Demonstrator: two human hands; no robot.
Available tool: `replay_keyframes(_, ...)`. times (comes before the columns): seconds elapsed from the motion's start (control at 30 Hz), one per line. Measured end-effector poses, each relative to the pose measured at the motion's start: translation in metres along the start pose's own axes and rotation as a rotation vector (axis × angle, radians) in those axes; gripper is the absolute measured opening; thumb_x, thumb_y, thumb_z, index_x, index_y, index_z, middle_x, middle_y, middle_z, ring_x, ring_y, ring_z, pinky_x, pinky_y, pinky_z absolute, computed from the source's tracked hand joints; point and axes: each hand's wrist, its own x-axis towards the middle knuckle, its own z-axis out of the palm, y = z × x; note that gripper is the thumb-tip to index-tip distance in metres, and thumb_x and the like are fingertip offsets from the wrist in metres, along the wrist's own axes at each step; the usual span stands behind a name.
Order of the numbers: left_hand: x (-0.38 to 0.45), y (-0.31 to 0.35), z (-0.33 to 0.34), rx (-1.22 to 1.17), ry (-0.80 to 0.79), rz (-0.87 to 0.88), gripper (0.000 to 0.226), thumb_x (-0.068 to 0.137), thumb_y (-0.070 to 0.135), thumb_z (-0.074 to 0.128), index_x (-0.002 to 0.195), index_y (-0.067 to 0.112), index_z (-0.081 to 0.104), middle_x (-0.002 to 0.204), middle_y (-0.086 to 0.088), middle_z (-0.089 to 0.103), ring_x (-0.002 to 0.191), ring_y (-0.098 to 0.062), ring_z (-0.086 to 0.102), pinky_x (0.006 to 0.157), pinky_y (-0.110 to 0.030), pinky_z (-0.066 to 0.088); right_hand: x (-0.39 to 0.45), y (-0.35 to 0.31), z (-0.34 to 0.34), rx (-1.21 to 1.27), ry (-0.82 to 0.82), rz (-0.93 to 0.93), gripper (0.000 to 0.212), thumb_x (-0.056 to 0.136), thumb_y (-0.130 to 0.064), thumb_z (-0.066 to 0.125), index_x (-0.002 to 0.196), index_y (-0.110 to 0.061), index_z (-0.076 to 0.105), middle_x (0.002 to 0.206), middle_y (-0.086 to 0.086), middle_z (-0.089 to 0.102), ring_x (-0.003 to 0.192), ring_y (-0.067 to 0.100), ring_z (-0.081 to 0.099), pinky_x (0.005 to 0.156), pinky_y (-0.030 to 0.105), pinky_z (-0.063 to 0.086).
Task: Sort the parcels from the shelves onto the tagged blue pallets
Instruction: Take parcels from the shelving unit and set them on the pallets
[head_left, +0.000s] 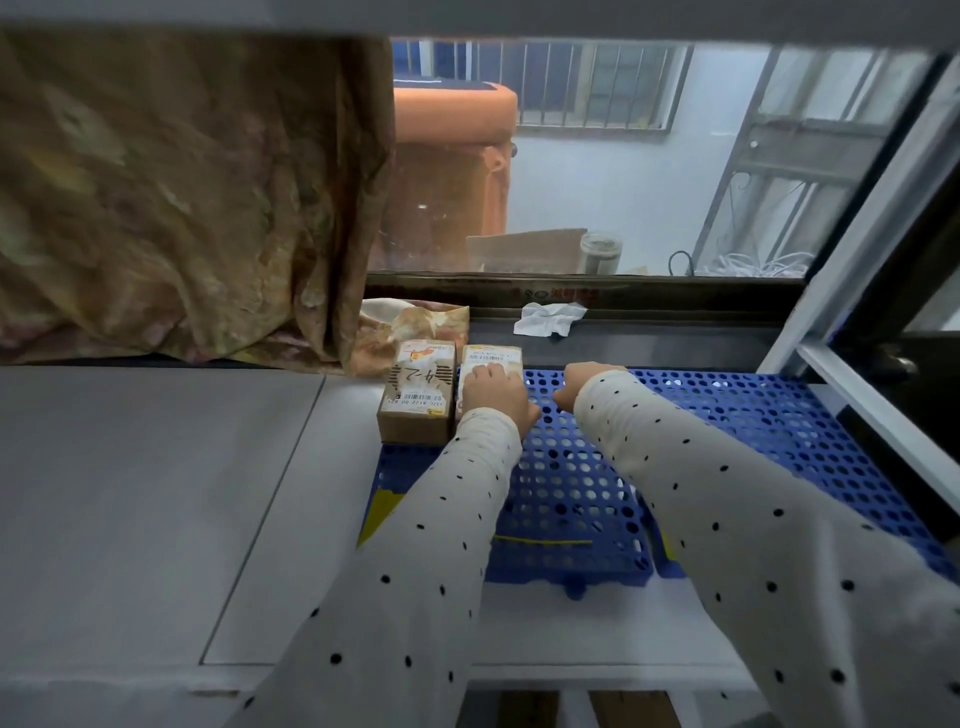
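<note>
Two small cardboard parcels stand side by side at the far left corner of a blue perforated pallet (727, 415). The left parcel (418, 395) has black handwriting and a barcode label on top. My left hand (496, 397) lies flat on the right parcel (493, 356), which carries a white label. My right hand (584, 382) is curled on the pallet just to the right of that parcel, holding nothing that I can see. Both arms wear white sleeves with black dots.
A brown patterned curtain (182, 197) hangs at the left, with its hem bunched behind the parcels. A crumpled white paper (548, 318) lies on the window sill. A white frame (878, 384) slants along the pallet's right side. Grey floor (156, 493) spreads to the left.
</note>
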Motion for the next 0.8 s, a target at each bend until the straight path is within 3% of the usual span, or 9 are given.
replay_keyframes(0.07,0.000,0.000,0.000,-0.001,0.010,0.004,0.047,0.094,0.045,0.042,0.126,0.011,0.051,0.125,-0.012,0.051,0.115,-0.026,0.048,0.095,-0.034,0.039,0.003,0.000,0.002,-0.013,0.003,0.013,0.018,0.100,-0.027,0.039,0.104,-0.014,0.051,0.096,0.005,0.045,0.085,0.019,0.042,0.075,0.030,0.033)
replay_keyframes(0.17,0.001,-0.002,0.003,-0.003,0.026,0.015,0.047,0.093,0.045,0.041,0.125,0.012,0.051,0.125,-0.012,0.051,0.114,-0.026,0.047,0.095,-0.035,0.038,0.017,-0.002,0.010,-0.011,-0.003,0.053,0.018,0.099,-0.029,0.040,0.095,-0.013,0.047,0.092,0.004,0.050,0.082,0.020,0.047,0.077,0.031,0.037)
replay_keyframes(0.3,0.008,-0.006,0.005,-0.055,0.060,0.015,0.048,0.094,0.047,0.040,0.128,0.015,0.049,0.128,-0.010,0.049,0.116,-0.026,0.046,0.095,-0.035,0.037,0.031,0.002,0.019,-0.023,-0.002,0.103,0.028,0.099,-0.031,0.038,0.112,-0.013,0.054,0.106,0.004,0.064,0.083,0.020,0.055,0.079,0.031,0.042)
replay_keyframes(0.47,0.011,-0.016,-0.013,-0.018,0.141,0.039,0.049,0.097,0.046,0.032,0.138,0.021,0.039,0.138,-0.008,0.044,0.125,-0.026,0.042,0.099,-0.038,0.035,0.027,0.014,0.009,-0.016,0.098,0.136,0.036,0.098,-0.032,0.038,0.128,-0.011,0.043,0.115,0.008,0.060,0.098,0.023,0.061,0.071,0.032,0.042)
replay_keyframes(0.63,0.004,-0.034,-0.054,0.061,0.234,0.036,0.041,0.097,0.040,0.034,0.124,0.014,0.051,0.125,-0.008,0.054,0.115,-0.025,0.050,0.093,-0.037,0.039,0.009,0.026,-0.022,-0.017,0.232,0.105,0.036,0.097,-0.031,0.041,0.127,-0.011,0.044,0.119,0.009,0.057,0.098,0.025,0.059,0.069,0.032,0.040)
replay_keyframes(0.73,-0.011,-0.042,-0.088,0.068,0.301,-0.021,0.041,0.096,0.040,0.041,0.123,0.012,0.053,0.124,-0.007,0.056,0.115,-0.024,0.051,0.095,-0.036,0.039,-0.010,0.032,-0.040,-0.014,0.308,0.081,0.040,0.096,-0.032,0.044,0.131,-0.012,0.041,0.128,0.009,0.053,0.113,0.026,0.055,0.074,0.034,0.041)
replay_keyframes(0.8,-0.029,-0.041,-0.107,0.102,0.364,-0.064,0.038,0.094,0.041,0.046,0.115,0.012,0.059,0.113,-0.007,0.060,0.107,-0.023,0.055,0.090,-0.034,0.041,-0.028,0.037,-0.050,-0.020,0.367,0.064,0.043,0.095,-0.031,0.045,0.134,-0.012,0.040,0.125,0.009,0.055,0.113,0.026,0.056,0.076,0.033,0.042)
